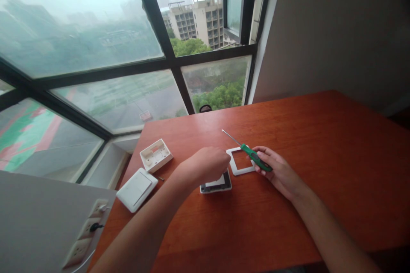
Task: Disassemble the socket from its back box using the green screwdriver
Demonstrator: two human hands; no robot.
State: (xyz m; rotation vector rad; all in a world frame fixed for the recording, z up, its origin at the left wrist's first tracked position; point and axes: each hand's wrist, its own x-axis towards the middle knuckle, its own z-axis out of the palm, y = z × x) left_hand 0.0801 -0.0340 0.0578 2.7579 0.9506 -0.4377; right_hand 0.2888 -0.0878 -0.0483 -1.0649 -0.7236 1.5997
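Note:
A green-handled screwdriver [255, 156] rests in my right hand [274, 168], fingers wrapped round its handle. Its metal shaft points up and to the left, away from me. My left hand [206, 164] is closed above a wall switch [218, 186] with its dark inner frame exposed. The hand covers the far part of this switch, and its fingertips are hidden, so what they pinch does not show. Beneath the screwdriver, a white square cover frame [234, 165] lies flat on the table, partly behind my right hand.
On the left of the reddish-brown table [320, 170] lie an open white mounting box [150, 163], a complete white wall switch [136, 190] and a small screw [161, 178]. Windows border the far side. Wall sockets [87, 227] with plugs are at lower left.

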